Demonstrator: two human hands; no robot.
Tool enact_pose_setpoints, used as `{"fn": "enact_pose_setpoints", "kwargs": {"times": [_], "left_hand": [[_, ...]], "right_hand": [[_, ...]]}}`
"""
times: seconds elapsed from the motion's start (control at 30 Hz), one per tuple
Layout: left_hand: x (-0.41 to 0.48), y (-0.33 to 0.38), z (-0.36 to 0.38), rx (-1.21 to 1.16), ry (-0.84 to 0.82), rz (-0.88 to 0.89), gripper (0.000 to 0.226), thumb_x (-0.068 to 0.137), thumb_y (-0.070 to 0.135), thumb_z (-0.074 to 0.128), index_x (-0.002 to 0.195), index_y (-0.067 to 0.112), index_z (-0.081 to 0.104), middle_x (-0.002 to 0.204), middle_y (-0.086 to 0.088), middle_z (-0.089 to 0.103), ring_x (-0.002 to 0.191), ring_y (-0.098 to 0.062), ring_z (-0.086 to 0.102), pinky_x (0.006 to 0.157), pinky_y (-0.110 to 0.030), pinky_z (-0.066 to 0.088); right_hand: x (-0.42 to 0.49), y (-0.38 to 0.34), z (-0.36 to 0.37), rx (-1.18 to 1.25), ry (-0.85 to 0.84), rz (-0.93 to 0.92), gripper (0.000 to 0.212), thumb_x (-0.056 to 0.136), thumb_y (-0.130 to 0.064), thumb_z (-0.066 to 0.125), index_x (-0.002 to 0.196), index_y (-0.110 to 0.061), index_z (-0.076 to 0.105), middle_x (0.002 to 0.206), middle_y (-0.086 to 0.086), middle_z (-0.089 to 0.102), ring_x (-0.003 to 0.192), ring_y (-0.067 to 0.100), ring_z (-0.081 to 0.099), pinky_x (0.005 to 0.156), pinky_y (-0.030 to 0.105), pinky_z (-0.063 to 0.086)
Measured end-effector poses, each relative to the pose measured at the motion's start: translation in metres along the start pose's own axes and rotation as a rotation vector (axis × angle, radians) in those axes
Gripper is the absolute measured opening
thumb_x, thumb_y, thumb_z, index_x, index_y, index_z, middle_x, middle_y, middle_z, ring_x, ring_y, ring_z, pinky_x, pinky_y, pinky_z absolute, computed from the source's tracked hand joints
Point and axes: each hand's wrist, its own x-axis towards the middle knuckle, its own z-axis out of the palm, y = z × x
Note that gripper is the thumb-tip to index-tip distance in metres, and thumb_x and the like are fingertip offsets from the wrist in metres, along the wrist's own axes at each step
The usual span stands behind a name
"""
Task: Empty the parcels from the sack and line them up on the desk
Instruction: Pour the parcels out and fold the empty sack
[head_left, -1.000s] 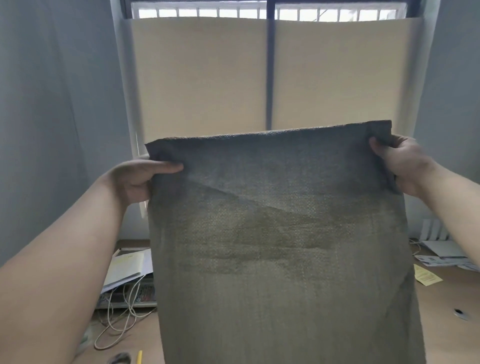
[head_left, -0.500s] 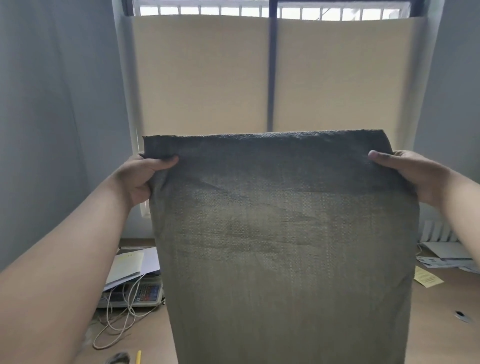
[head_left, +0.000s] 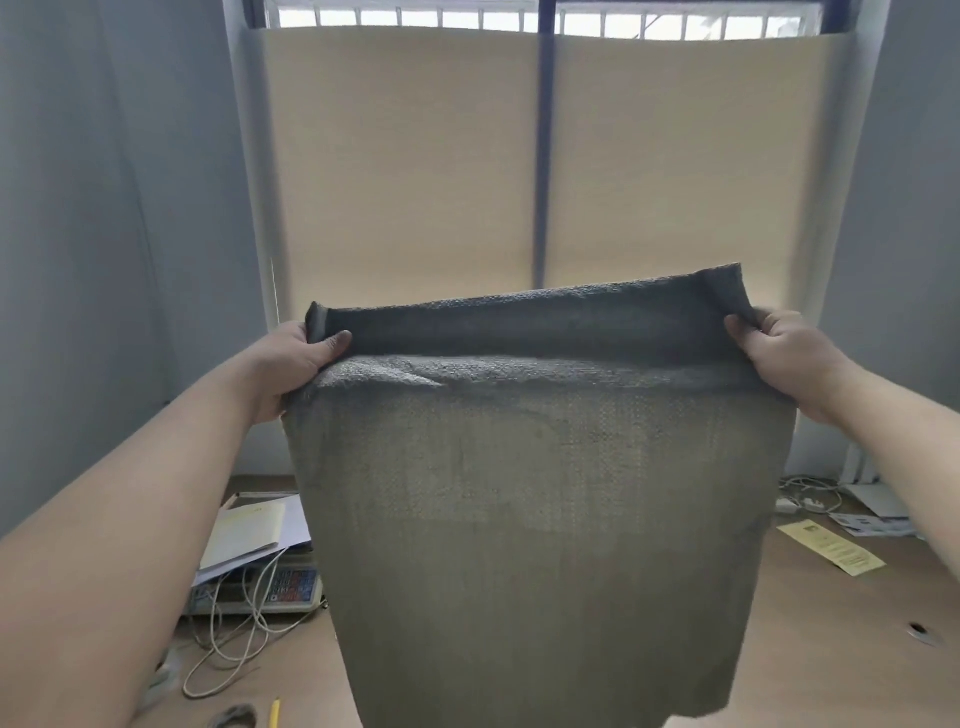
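A grey-green woven sack hangs in front of me over the brown desk. My left hand grips its upper left corner. My right hand grips its upper right corner. The top edge is stretched between both hands and its far layer stands a little higher than the near one. The sack hangs flat and limp. It hides the middle of the desk, and no parcel shows in this view.
At the desk's left lie stacked papers, a keypad device, white cables and a yellow pencil. On the right are a yellow leaflet, papers and a white cord. A blind-covered window stands behind.
Both hands lowered the sack's top edge a little and drew it toward me. The upper edge now shows as two layers with the far one raised.
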Motion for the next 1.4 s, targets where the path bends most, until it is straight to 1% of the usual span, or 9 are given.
{"fn": "enact_pose_setpoints", "kwargs": {"times": [0.13,0.3,0.43,0.53,0.67,0.77,1.0,1.17,1.4], "left_hand": [[-0.010,-0.007,-0.002,-0.046,-0.158,-0.184,0.054,0.085,0.045,0.067,0.120,0.004,0.062,0.109,-0.014,0.071,0.090,-0.026,0.071,0.071,-0.037,0.063],[-0.022,-0.010,-0.007,-0.052,-0.523,-0.190,0.029,0.073,-0.007,0.072,0.095,0.009,0.080,0.105,-0.015,0.074,0.092,-0.024,0.074,0.071,-0.037,0.064],[-0.019,-0.012,-0.007,-0.094,-0.482,-0.143,0.046,0.042,0.001,0.097,0.084,0.008,0.082,0.096,-0.016,0.077,0.083,-0.025,0.076,0.066,-0.033,0.063],[-0.013,-0.020,-0.010,-0.206,-0.313,-0.092,0.070,0.014,0.015,0.103,0.080,0.005,0.082,0.091,-0.016,0.078,0.077,-0.023,0.077,0.062,-0.030,0.062],[-0.010,-0.027,-0.007,-0.264,-0.104,-0.086,0.013,0.075,0.004,0.079,0.087,0.011,0.081,0.104,-0.009,0.077,0.074,-0.018,0.077,0.059,-0.031,0.062],[-0.010,-0.032,-0.003,-0.140,-0.013,-0.044,0.022,0.094,0.010,0.066,0.113,0.019,0.070,0.106,-0.004,0.075,0.079,-0.014,0.074,0.065,-0.032,0.060],[-0.010,-0.031,0.003,-0.110,0.179,-0.002,0.056,0.090,0.021,0.074,0.139,0.021,0.045,0.127,-0.009,0.058,0.100,-0.025,0.064,0.066,-0.033,0.054],[-0.014,-0.023,0.000,-0.316,0.091,0.051,0.008,0.086,0.017,0.071,0.080,0.012,0.071,0.078,-0.007,0.067,0.052,-0.005,0.065,0.050,-0.017,0.055],[-0.026,-0.014,-0.016,-0.270,-0.209,0.051,0.063,0.059,-0.024,0.072,0.113,0.009,0.071,0.098,-0.013,0.076,0.082,-0.016,0.075,0.072,-0.024,0.061]], "right_hand": [[0.004,0.005,0.006,-0.013,0.091,0.057,0.024,0.104,-0.029,0.051,0.099,-0.016,0.070,0.104,0.016,0.071,0.093,0.028,0.064,0.088,0.048,0.052],[0.004,0.009,0.002,0.037,0.133,0.170,0.030,0.103,-0.031,0.053,0.115,-0.008,0.068,0.108,0.020,0.070,0.084,0.028,0.065,0.073,0.035,0.052],[-0.009,-0.004,-0.008,0.151,-0.022,0.304,0.033,0.090,-0.035,0.071,0.109,-0.009,0.067,0.088,0.011,0.070,0.050,0.015,0.070,0.044,0.025,0.056],[-0.019,-0.005,-0.021,0.252,-0.228,0.359,0.053,0.069,-0.030,0.088,0.108,0.000,0.068,0.085,0.014,0.076,0.060,0.018,0.074,0.050,0.029,0.059],[-0.020,0.000,-0.029,0.349,-0.281,0.373,0.058,0.071,-0.009,0.074,0.125,0.008,0.062,0.117,0.021,0.072,0.088,0.023,0.077,0.067,0.030,0.063],[-0.017,0.003,-0.027,0.260,-0.288,0.389,0.048,0.084,-0.011,0.067,0.129,0.003,0.060,0.128,0.021,0.067,0.106,0.028,0.071,0.078,0.039,0.063],[-0.017,0.000,-0.013,0.054,-0.073,0.233,0.046,0.091,-0.022,0.069,0.130,-0.016,0.045,0.106,0.007,0.061,0.089,0.018,0.061,0.074,0.038,0.057],[-0.016,0.001,-0.023,0.209,-0.127,0.154,0.084,0.036,-0.061,0.095,0.100,-0.016,0.064,0.084,0.000,0.065,0.072,0.010,0.061,0.057,0.023,0.058],[-0.018,0.003,-0.037,0.238,-0.218,0.131,0.089,0.036,-0.014,0.099,0.118,-0.007,0.066,0.122,0.018,0.066,0.099,0.020,0.067,0.069,0.018,0.059]]}}
